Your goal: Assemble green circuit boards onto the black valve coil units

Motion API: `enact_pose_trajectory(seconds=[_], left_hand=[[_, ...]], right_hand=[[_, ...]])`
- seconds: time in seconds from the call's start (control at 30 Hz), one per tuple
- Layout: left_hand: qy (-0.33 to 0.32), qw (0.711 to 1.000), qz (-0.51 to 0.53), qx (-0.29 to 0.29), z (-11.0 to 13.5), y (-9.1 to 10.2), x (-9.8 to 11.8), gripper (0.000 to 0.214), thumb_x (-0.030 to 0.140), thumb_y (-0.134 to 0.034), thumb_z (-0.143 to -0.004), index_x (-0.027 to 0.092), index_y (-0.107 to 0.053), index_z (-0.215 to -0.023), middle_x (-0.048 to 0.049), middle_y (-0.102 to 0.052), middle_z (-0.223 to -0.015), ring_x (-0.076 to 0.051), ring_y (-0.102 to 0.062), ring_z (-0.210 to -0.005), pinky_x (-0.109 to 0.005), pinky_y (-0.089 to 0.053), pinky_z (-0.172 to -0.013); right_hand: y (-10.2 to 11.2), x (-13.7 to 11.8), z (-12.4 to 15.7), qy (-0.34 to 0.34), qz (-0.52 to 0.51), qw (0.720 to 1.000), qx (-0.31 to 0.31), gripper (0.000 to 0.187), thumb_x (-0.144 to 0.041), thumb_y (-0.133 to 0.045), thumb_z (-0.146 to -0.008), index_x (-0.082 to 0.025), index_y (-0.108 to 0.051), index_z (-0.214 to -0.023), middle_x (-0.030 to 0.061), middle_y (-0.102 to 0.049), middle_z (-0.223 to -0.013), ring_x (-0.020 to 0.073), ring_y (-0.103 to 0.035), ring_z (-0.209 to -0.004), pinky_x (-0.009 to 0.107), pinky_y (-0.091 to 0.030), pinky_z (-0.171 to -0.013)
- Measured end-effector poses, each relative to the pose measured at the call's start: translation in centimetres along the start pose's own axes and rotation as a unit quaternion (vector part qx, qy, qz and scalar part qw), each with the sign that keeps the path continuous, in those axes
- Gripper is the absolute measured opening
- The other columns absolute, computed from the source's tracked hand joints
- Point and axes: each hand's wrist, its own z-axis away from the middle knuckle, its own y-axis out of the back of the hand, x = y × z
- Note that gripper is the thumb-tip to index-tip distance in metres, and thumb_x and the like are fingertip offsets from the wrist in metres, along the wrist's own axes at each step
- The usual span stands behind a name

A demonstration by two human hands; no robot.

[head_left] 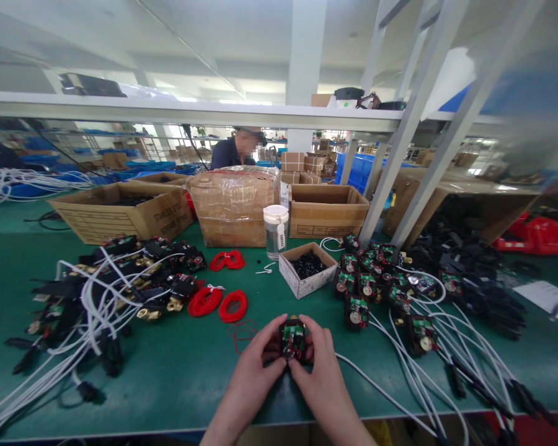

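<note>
Module [292, 339] with the green board: where's it at, and who's got hold of it?

> Front centre, just above the green table [177, 365]. Left hand [255, 371] has its fingers curled tight on the left side, right hand [323, 375] does the same on the right, thumbs close together. White cable [376, 387] trails off right. Red wire coils [233, 306] lie near, up-left.

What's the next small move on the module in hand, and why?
Likely free the right hand to fetch a black piece from the small box: the module, pinched between both hands, shows its green board bare; the left hand can steady it.
</note>
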Motion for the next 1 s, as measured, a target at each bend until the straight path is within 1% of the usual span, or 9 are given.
enact_pose_trajectory(seconds=[0.17,0.43,0.63,0.73,0.8,0.87,0.93,0.97,1.0], left_hand=[[0.008,1.000,0.019,-0.022,-0.1,0.2,0.0,0.076,0.016,-0.067,-0.068,0.023,-0.054,-0.142,-0.0090,-0.069,-0.127,-0.025,-0.068,-0.109,-0.040,-0.052,-0.100],[0.007,0.999,0.027,-0.044,0.1,0.6,0.2,0.079,0.015,-0.065,-0.070,0.024,-0.049,-0.147,-0.0092,-0.067,-0.129,-0.024,-0.065,-0.113,-0.041,-0.050,-0.103],[0.006,1.000,0.020,-0.023,-0.1,0.4,0.1,0.073,0.017,-0.066,-0.070,0.026,-0.055,-0.142,-0.0083,-0.068,-0.126,-0.024,-0.067,-0.107,-0.042,-0.051,-0.101],[0.004,1.000,0.013,-0.028,-0.1,0.8,-0.3,0.076,0.018,-0.065,-0.071,0.028,-0.052,-0.145,-0.0087,-0.065,-0.133,-0.024,-0.066,-0.111,-0.042,-0.050,-0.104],[0.003,0.999,0.003,-0.038,-0.1,1.1,-0.8,0.080,0.016,-0.066,-0.070,0.028,-0.049,-0.148,-0.0094,-0.064,-0.136,-0.025,-0.066,-0.114,-0.041,-0.051,-0.104],[-0.001,0.999,-0.012,-0.037,0.1,1.2,-1.3,0.084,0.015,-0.067,-0.069,0.028,-0.046,-0.150,-0.0096,-0.065,-0.134,-0.025,-0.066,-0.114,-0.039,-0.052,-0.102],[-0.011,1.000,-0.027,-0.011,0.2,0.9,-1.7,0.083,0.017,-0.070,-0.070,0.027,-0.047,-0.150,-0.0090,-0.067,-0.130,-0.024,-0.066,-0.114,-0.037,-0.053,-0.101],[-0.016,0.999,-0.031,0.008,0.3,0.7,-1.8,0.080,0.019,-0.071,-0.072,0.027,-0.049,-0.149,-0.0087,-0.067,-0.128,-0.024,-0.067,-0.112,-0.036,-0.054,-0.100],[-0.020,0.999,-0.031,0.025,0.3,0.5,-1.9,0.077,0.022,-0.072,-0.073,0.027,-0.051,-0.147,-0.0088,-0.068,-0.126,-0.025,-0.068,-0.111,-0.036,-0.055,-0.098]], right_hand=[[0.8,0.8,-0.3,0.007,-0.019,0.999,-0.038,0.071,-0.006,-0.053,-0.078,-0.031,-0.048,-0.145,0.0029,-0.051,-0.107,0.0174,-0.058,-0.081,0.034,-0.055,-0.080],[2.1,1.1,-0.9,0.006,-0.051,0.995,-0.080,0.072,-0.005,-0.052,-0.078,-0.031,-0.050,-0.145,0.0033,-0.055,-0.105,0.0182,-0.061,-0.086,0.035,-0.055,-0.081],[1.7,0.7,-0.4,0.003,-0.028,0.998,-0.063,0.075,-0.003,-0.052,-0.077,-0.034,-0.049,-0.146,0.0030,-0.054,-0.107,0.0175,-0.060,-0.085,0.035,-0.055,-0.083],[2.8,0.4,-0.6,0.004,-0.029,0.994,-0.105,0.078,-0.002,-0.052,-0.076,-0.034,-0.047,-0.147,0.0021,-0.056,-0.109,0.0155,-0.062,-0.084,0.033,-0.055,-0.083],[4.4,-0.3,-1.8,0.002,-0.023,0.992,-0.124,0.073,-0.005,-0.054,-0.079,-0.031,-0.047,-0.146,0.0009,-0.060,-0.103,0.0147,-0.063,-0.080,0.030,-0.055,-0.078],[6.4,-1.5,-4.2,0.011,0.026,0.994,-0.104,0.054,-0.012,-0.056,-0.087,-0.025,-0.052,-0.139,0.0003,-0.064,-0.095,0.0151,-0.064,-0.079,0.028,-0.055,-0.075],[8.1,-3.1,-7.9,0.062,0.160,0.983,-0.058,0.028,-0.015,-0.055,-0.093,-0.020,-0.063,-0.119,0.0026,-0.067,-0.096,0.0155,-0.065,-0.084,0.027,-0.054,-0.077],[8.6,-3.8,-10.1,0.089,0.263,0.959,-0.052,0.022,-0.015,-0.053,-0.095,-0.019,-0.065,-0.113,0.0036,-0.068,-0.099,0.0153,-0.066,-0.089,0.027,-0.054,-0.081],[8.9,-4.5,-12.3,0.095,0.300,0.947,-0.055,0.021,-0.012,-0.053,-0.095,-0.019,-0.066,-0.110,0.0046,-0.069,-0.103,0.0161,-0.066,-0.094,0.029,-0.052,-0.087]])
